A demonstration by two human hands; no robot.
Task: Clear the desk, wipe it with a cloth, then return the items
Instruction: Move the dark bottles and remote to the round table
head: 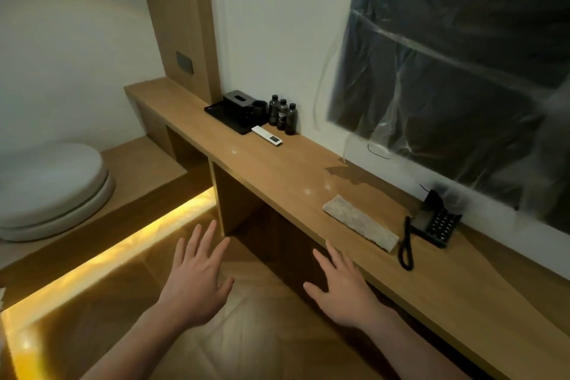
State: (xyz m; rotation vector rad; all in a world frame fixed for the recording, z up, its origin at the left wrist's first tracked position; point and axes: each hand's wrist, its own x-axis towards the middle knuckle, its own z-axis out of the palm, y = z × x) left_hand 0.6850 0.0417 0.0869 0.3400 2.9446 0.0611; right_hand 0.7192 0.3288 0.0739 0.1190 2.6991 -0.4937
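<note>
Far up-left of both hands on the long wooden tabletop [277, 170]: one flat black tray [229, 120] carrying one boxy black tissue holder [239, 101] and one dark cup [259, 108]. Just right of these, three small dark bottles [282, 112] standing upright, with one slim white remote [267, 135] lying in front. Left hand [197, 284] spread, fingers splayed, holding nothing, over the floor. Right hand [340, 290] likewise spread and empty, at the tabletop's front edge. Just beyond the right hand, one folded, nubby pale cloth [361, 223]; right of that, one black corded telephone [436, 224].
</note>
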